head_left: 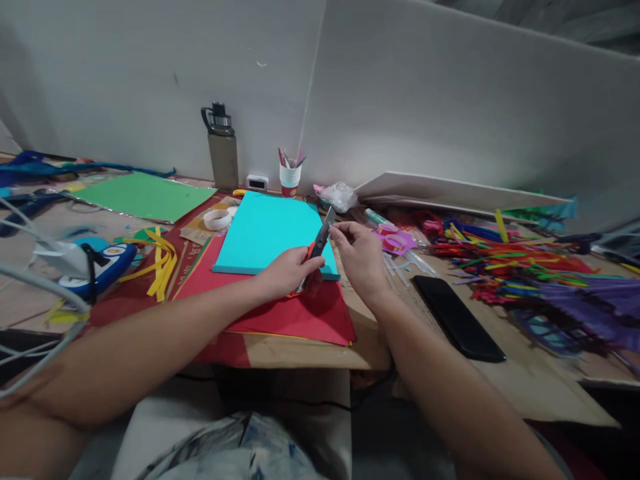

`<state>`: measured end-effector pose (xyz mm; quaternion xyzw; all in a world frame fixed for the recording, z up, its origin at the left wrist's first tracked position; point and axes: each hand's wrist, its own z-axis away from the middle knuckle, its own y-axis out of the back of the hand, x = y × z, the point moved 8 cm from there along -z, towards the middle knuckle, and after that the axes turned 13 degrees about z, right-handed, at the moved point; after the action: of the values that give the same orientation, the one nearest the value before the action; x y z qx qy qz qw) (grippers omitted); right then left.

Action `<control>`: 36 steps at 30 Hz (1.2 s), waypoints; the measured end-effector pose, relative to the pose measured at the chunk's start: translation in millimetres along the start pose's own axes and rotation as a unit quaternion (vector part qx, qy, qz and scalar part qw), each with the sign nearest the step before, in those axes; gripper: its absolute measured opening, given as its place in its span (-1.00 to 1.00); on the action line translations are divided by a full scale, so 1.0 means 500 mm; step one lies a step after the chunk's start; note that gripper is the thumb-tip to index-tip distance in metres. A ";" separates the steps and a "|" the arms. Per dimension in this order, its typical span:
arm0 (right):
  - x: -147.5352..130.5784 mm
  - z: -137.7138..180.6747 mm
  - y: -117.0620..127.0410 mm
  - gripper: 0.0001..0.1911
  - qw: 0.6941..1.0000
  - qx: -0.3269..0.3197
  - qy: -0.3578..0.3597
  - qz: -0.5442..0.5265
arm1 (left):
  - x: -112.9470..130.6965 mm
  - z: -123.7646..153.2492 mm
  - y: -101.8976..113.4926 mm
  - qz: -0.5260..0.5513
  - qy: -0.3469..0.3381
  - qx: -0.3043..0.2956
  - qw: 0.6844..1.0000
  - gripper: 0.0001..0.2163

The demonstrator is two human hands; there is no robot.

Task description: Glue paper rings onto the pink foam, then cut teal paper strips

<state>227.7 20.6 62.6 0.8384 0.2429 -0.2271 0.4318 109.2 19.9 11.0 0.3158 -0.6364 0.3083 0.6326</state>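
My left hand [287,270] is closed around a pair of scissors [323,235] with dark blades and orange-red handles. The blades point up and away from me, and the palm hides much of the handles. Beside the blades, my right hand [359,250] has its thumb and forefinger pinched together near the tip; anything between them is too small to make out. Beneath both hands lies a bright turquoise sheet [270,230] with a folded near edge. It rests on a stack of red paper [300,322].
Right of my hands lie a black phone [457,319] and a heap of colourful strips [520,257]. Yellow strips [163,263], a tape roll [217,219] and a green sheet [145,195] are at left. A bottle [223,157] and a cup of pens [290,179] stand behind.
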 end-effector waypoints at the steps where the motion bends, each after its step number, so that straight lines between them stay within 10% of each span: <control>1: 0.001 0.000 0.000 -0.78 1.000 0.002 0.006 0.012 | -0.003 0.001 0.000 -0.007 0.007 0.003 1.000 -0.76; 11: 0.007 -0.004 0.005 -0.74 0.987 0.050 0.058 0.139 | -0.008 0.018 -0.013 0.044 0.083 0.026 0.995 -0.81; 25: 0.063 -0.043 0.058 -0.72 0.994 0.099 -0.022 0.040 | -0.044 0.012 -0.001 0.126 0.161 0.035 0.978 -0.82; 36: 0.159 -0.159 0.006 -0.77 0.958 -0.029 -0.039 0.283 | -0.057 0.010 -0.005 0.162 0.149 0.007 0.976 -0.82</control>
<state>304.8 102.3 59.3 0.8507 -0.0154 -0.1210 0.5114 108.5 14.8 -17.6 0.1638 -0.5756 0.4545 0.6598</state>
